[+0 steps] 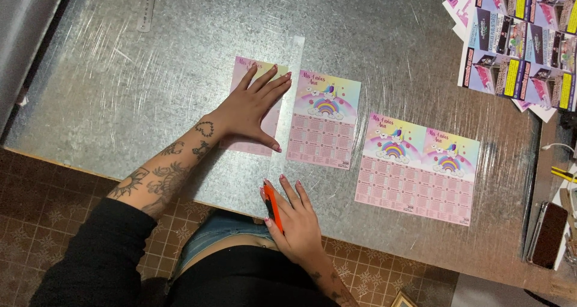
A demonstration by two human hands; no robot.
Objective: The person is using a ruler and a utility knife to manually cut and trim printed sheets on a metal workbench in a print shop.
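Most of the view is taken up by the metal counter (150, 102), whose near edge runs past the right hand. Open bare metal is seen toward ten o'clock; at two o'clock the room is taken by a pile of printed sheets (523, 36). A double calendar sheet (418, 168) lies at three o'clock of the hands, and a single calendar card (323, 120) just beside the left hand. The pink card (264, 111) is pressed flat under the left hand (252, 105), fingers spread, long axis running twelve to six. The right hand (294, 217) is closed around an orange cutter (271, 206), at six o'clock of the card and apart from it.
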